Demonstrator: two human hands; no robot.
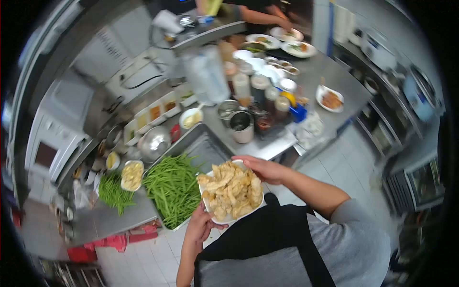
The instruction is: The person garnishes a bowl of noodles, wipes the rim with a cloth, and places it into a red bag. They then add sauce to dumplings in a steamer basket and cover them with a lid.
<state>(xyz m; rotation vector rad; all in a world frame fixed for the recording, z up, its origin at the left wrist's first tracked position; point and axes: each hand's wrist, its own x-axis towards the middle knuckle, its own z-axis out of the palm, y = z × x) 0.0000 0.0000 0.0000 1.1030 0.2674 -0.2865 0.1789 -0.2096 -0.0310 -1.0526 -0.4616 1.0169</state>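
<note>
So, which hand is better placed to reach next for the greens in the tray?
Probably the left hand: it holds the dish on the side nearer the greens in the tray. The right hand holds the opposite side, so it would likely have to cross over the food.

Squarish white dish (229,220): shows white along the rim
Heaped irregular golden pieces (232,189): run from cream to tan
Slender green vegetable stalks (171,187): glow bright green
Rectangular silver metal tray (206,144): reads silver-grey
Strapped black cloth apron (267,225): looks black
Short-sleeved grey shirt (358,248): appears plain grey
Square white floor tiles (334,160): form a pale grid
</note>
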